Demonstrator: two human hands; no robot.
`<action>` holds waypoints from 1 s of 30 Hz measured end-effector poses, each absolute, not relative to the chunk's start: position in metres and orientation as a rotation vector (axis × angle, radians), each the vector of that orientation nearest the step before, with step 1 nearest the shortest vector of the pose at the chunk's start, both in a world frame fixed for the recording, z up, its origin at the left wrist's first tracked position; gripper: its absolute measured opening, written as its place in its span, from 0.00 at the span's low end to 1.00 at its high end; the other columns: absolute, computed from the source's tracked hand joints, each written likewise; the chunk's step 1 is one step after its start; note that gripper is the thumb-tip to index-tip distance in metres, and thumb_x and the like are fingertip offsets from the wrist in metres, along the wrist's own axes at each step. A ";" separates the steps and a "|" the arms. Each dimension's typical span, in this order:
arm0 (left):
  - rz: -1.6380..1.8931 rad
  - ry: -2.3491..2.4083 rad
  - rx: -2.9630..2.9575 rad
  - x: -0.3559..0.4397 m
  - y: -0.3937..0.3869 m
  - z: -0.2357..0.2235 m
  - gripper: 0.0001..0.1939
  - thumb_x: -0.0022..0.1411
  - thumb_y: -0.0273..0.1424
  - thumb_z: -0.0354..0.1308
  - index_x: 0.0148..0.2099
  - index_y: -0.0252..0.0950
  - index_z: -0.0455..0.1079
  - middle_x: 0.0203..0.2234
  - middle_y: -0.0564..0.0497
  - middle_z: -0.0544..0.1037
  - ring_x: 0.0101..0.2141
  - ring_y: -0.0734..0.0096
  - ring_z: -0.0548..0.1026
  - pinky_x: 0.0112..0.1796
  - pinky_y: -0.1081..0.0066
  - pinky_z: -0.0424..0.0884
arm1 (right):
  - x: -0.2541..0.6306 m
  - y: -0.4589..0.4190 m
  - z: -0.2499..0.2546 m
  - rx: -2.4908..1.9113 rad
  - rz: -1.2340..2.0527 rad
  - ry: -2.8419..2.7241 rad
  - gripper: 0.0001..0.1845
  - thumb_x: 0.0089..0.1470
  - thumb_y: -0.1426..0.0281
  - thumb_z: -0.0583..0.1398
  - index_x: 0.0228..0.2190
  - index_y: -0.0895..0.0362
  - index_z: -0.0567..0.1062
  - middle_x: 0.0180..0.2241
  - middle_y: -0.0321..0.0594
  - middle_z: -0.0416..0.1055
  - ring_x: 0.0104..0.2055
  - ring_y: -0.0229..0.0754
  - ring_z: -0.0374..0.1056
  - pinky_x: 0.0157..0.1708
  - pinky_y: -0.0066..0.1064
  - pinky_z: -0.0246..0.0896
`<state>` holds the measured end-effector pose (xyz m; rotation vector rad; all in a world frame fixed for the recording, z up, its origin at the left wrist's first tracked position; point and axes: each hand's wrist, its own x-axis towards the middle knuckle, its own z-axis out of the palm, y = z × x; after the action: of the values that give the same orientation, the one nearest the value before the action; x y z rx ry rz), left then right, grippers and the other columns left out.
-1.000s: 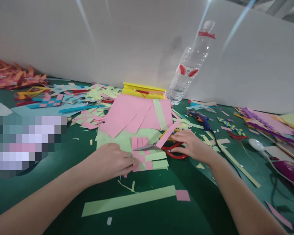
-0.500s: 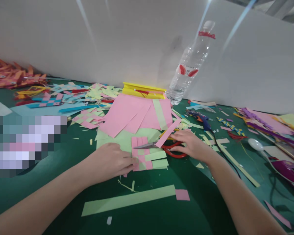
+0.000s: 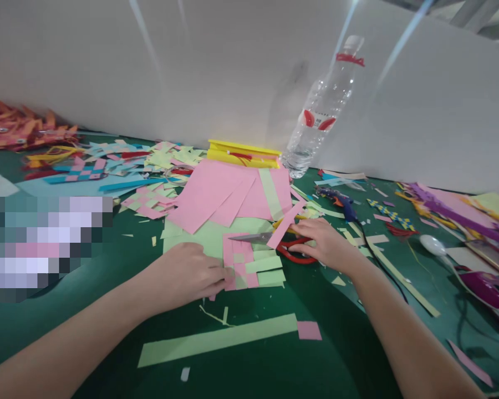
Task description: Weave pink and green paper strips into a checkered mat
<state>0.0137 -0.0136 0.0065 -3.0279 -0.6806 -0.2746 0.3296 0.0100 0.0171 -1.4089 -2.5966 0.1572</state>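
Observation:
My right hand (image 3: 325, 245) is closed round the red-handled scissors (image 3: 296, 250). Their metal blades point left, with the tips over the upper part of a small mat woven from pink and green paper strips (image 3: 240, 271). A loose pink paper strip (image 3: 286, 224) slants across the scissors, its upper end by my right fingers. With bent fingers pressed together, my left hand (image 3: 195, 272) holds down the mat's left edge. Green strip ends stick out from the mat's right side. Under the mat's upper part lies a green paper sheet (image 3: 191, 234).
Pink sheets (image 3: 216, 191) and a yellow folded strip (image 3: 243, 154) lie behind. A plastic bottle (image 3: 320, 116) leans on the wall. On the right are a blue glue gun (image 3: 341, 204) and a purple-handled tool (image 3: 484, 291). A long green strip (image 3: 216, 339) lies in front.
The scissor blades have moved slightly up and right over the mat, and the loose pink strip shifted with them. My left hand has stayed in place.

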 end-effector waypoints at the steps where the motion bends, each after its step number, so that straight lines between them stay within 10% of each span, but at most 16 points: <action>1: -0.264 -0.686 -3.029 0.014 -0.014 0.007 0.16 0.70 0.30 0.43 0.38 0.39 0.73 0.22 0.57 0.78 0.20 0.72 0.70 0.22 0.67 0.51 | 0.329 0.010 0.017 -1.418 0.129 -2.586 0.20 0.58 0.60 0.56 0.49 0.56 0.73 0.48 0.47 0.73 0.52 0.52 0.66 0.50 0.46 0.59; 30: -0.360 -0.699 -2.990 0.016 -0.016 0.013 0.21 0.72 0.31 0.39 0.40 0.38 0.74 0.20 0.55 0.77 0.20 0.73 0.70 0.24 0.69 0.58 | 0.336 0.016 0.007 -1.748 -0.227 -2.140 0.20 0.52 0.62 0.59 0.45 0.59 0.75 0.43 0.49 0.76 0.47 0.55 0.71 0.46 0.47 0.62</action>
<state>0.0159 -0.0164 0.0127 -2.9900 -0.6989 -0.3605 0.3362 0.0164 0.0075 -1.7484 -2.1400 -0.2270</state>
